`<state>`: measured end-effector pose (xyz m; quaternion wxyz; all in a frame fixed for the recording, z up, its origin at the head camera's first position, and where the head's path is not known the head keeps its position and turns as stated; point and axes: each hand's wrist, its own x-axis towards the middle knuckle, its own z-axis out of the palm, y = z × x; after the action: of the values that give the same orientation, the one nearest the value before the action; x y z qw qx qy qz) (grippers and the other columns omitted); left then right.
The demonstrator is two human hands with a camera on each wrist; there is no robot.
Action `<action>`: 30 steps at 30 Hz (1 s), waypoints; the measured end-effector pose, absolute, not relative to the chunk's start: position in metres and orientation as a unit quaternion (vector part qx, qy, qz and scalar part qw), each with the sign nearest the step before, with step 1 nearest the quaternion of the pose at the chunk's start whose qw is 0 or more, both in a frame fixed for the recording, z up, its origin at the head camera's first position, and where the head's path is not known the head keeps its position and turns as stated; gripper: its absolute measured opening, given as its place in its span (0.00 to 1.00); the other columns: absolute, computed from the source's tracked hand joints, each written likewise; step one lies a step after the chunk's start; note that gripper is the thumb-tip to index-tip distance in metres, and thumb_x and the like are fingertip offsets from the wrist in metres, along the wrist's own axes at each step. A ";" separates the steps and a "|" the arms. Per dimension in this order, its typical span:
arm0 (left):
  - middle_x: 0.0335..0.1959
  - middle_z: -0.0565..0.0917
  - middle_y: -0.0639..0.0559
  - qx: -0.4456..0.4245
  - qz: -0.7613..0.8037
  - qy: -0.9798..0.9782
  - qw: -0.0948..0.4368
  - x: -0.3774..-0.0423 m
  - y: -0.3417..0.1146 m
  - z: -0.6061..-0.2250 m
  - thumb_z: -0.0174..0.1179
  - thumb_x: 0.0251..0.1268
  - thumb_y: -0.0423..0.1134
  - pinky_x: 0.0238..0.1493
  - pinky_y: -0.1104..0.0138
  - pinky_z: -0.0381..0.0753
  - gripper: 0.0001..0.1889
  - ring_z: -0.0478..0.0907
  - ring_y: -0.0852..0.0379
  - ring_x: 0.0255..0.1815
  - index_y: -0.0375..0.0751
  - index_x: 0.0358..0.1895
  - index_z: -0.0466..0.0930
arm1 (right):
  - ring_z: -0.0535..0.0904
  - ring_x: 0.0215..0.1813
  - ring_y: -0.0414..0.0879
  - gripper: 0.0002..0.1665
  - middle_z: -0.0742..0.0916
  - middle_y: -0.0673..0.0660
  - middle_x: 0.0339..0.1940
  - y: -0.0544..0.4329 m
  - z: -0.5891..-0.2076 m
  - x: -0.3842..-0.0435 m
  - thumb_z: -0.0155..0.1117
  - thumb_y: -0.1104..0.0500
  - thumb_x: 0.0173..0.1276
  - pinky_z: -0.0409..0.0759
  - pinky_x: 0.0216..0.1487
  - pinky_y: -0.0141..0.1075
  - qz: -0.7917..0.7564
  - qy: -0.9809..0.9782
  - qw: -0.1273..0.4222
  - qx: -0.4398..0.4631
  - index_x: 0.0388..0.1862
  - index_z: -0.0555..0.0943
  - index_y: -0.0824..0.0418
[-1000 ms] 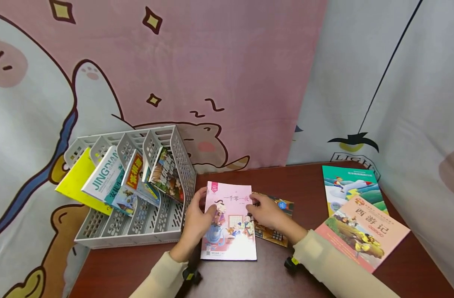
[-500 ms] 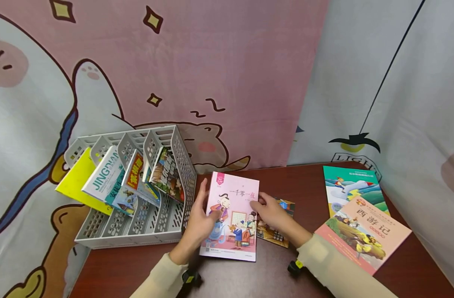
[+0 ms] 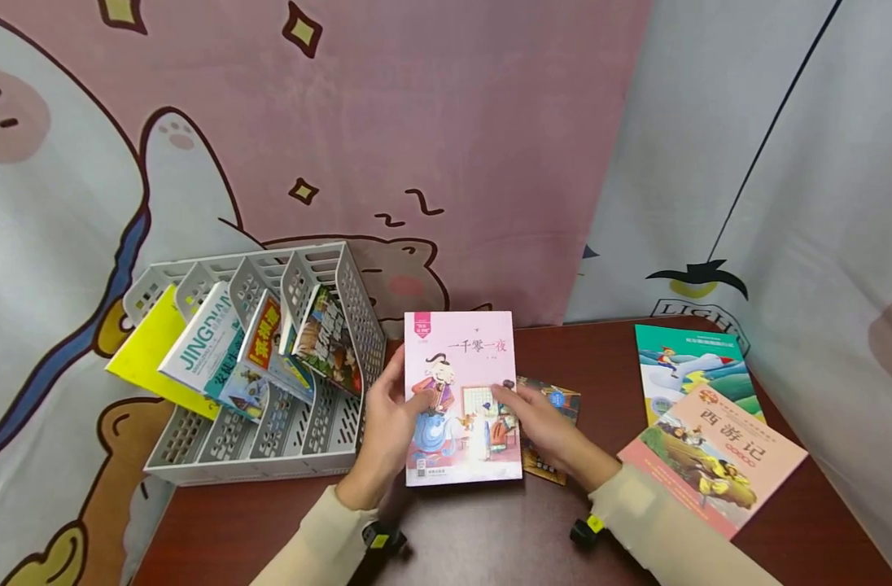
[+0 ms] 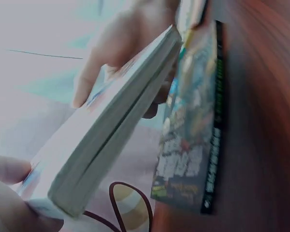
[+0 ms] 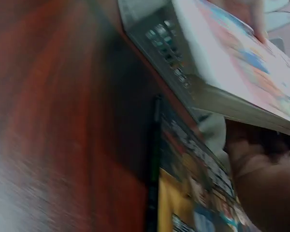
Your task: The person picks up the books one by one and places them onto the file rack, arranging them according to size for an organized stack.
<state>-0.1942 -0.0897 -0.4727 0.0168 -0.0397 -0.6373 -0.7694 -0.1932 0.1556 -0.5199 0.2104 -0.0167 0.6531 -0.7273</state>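
Note:
A pink-covered book [image 3: 461, 366] is held up over the table between both hands. My left hand [image 3: 383, 435] grips its left edge, thumb on the cover. On the right edge, my right hand [image 3: 556, 431] pinches it, the thumb lying on the front and the other fingers behind. The pages' edge of the pink book [image 4: 111, 130] shows in the left wrist view, with the covers closed. Partly hidden by my right hand, a dark-covered book [image 3: 563, 400] lies flat on the table. It also appears below the held book in the right wrist view.
On the left stands a grey file rack [image 3: 255, 470] with several books leaning in its slots, such as a yellow one [image 3: 156, 354]. At the right, a pinkish-orange book [image 3: 717, 460] overlaps a green one [image 3: 695, 358]. A printed curtain [image 3: 475, 146] hangs behind the table.
Both hands have raised the pink book from the table. It tilted slightly, then straightened, and its cover now sits farther up in the head view. The other books have stayed put.

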 end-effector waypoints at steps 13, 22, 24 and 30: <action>0.74 0.78 0.38 -0.033 -0.773 -0.633 0.024 -0.205 -0.081 -0.471 0.63 0.72 0.23 0.55 0.69 0.88 0.44 0.83 0.53 0.61 0.50 0.88 0.59 | 0.94 0.46 0.44 0.30 0.92 0.63 0.54 0.141 -0.517 -0.180 0.52 0.48 0.93 0.94 0.49 0.40 -0.739 0.668 0.054 -0.077 0.84 0.63 0.58; 0.61 0.85 0.41 -0.033 -0.746 -0.665 -0.032 -0.200 -0.077 -0.474 0.60 0.87 0.45 0.42 0.63 0.92 0.34 0.89 0.55 0.44 0.61 0.87 0.58 | 0.94 0.46 0.45 0.31 0.92 0.61 0.54 0.147 -0.507 -0.184 0.52 0.48 0.93 0.94 0.50 0.42 -0.738 0.670 0.014 -0.082 0.87 0.62 0.55; 0.54 0.87 0.42 -0.033 -0.739 -0.672 -0.039 -0.198 -0.076 -0.476 0.57 0.89 0.49 0.38 0.62 0.93 0.30 0.90 0.55 0.40 0.60 0.86 0.61 | 0.94 0.45 0.45 0.31 0.93 0.55 0.51 0.149 -0.504 -0.185 0.52 0.49 0.93 0.94 0.49 0.42 -0.738 0.670 0.004 -0.080 0.86 0.63 0.55; 0.42 0.90 0.48 -0.037 -0.734 -0.674 -0.073 -0.192 -0.068 -0.479 0.57 0.88 0.52 0.37 0.64 0.92 0.25 0.90 0.58 0.36 0.47 0.78 0.73 | 0.94 0.41 0.44 0.29 0.94 0.46 0.43 0.153 -0.499 -0.188 0.52 0.50 0.93 0.95 0.43 0.45 -0.742 0.667 -0.001 -0.074 0.83 0.64 0.59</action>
<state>-0.1918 -0.0681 -0.4792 -0.0734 -0.0366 -0.6742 -0.7340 -0.1876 0.1534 -0.4992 -0.0013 -0.0743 0.6667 -0.7416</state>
